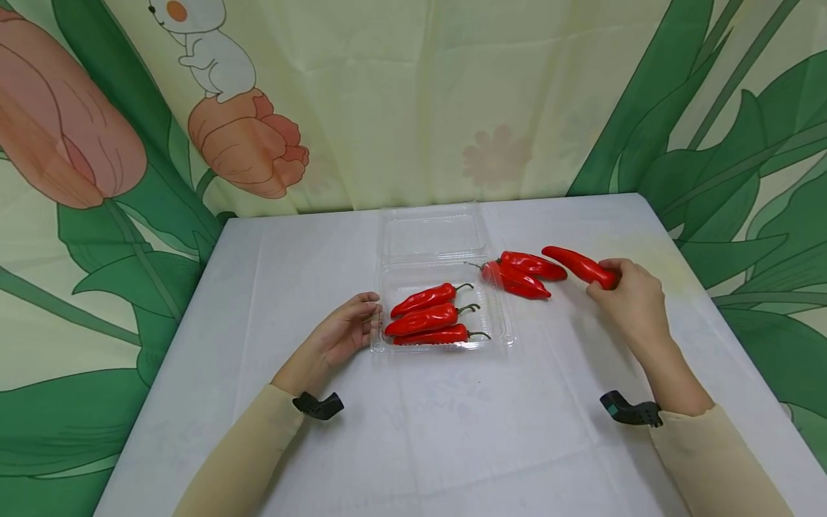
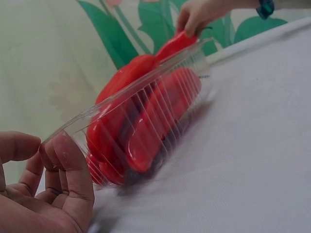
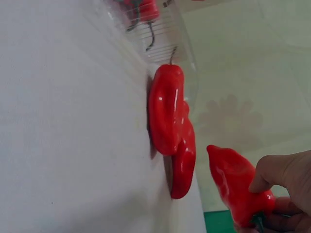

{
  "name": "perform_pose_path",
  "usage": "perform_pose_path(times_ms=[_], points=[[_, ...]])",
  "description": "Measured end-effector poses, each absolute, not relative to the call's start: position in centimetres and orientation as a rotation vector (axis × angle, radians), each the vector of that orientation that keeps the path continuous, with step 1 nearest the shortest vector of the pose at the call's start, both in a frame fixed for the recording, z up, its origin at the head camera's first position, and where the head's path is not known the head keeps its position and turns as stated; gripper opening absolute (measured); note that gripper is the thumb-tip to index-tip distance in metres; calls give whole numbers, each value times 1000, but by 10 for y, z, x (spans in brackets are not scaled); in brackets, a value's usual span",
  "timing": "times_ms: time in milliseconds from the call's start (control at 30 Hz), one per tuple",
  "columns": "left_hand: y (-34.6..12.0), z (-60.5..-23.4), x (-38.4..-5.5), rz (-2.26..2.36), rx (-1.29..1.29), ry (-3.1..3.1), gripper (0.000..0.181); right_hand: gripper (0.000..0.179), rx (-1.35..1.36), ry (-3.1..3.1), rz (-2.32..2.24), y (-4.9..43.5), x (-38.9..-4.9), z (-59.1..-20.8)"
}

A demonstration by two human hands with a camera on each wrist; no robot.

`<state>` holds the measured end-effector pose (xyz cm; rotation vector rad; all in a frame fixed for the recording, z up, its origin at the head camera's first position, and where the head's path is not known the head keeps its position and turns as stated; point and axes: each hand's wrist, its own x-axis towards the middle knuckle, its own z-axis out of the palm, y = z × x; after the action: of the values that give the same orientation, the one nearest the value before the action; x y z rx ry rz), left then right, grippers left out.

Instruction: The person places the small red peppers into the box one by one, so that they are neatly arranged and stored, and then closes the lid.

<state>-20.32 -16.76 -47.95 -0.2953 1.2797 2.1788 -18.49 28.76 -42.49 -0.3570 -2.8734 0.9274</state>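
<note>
A clear plastic clamshell box [image 1: 494,316] stands on the table with its lid [image 1: 434,233] folded back. Inside lie three red peppers [image 1: 431,319], stems to the right. My left hand [image 1: 349,332] pinches the box's left rim between thumb and fingers, as the left wrist view shows. Off to the right, my right hand [image 1: 632,298] holds another red pepper [image 3: 233,182] by its stem end, above the table, tip toward the left. Two more red peppers [image 1: 517,280] lie together between that hand and the box, against the box's right side.
A white cloth covers the table [image 1: 452,431]. Behind it hangs a printed curtain [image 1: 400,108] with flowers and leaves. A black wrist camera [image 1: 319,406] sits on the left wrist, and another black camera [image 1: 629,411] on the right.
</note>
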Motion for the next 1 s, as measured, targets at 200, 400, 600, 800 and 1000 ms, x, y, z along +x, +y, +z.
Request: perform_pose_path(times_ms=[200,400,600,800,1000], points=[[-167,-480,-204,2179,-294,1276,16,56,-291,-2865,942,276,-182,-410],[-167,-479,-203,2176,-298,1281,17,53,-231,-2872,955,264,-180,-399],[-167,-478,-203,2172,-297,1283,17,51,-173,-2865,996,254,-177,-393],[-167,-478,-203,2167,-300,1293,18,48,-117,-2847,1019,247,-175,-391],[-166,-479,-203,2176,-286,1288,15,47,-77,-2844,1059,240,-176,-391]])
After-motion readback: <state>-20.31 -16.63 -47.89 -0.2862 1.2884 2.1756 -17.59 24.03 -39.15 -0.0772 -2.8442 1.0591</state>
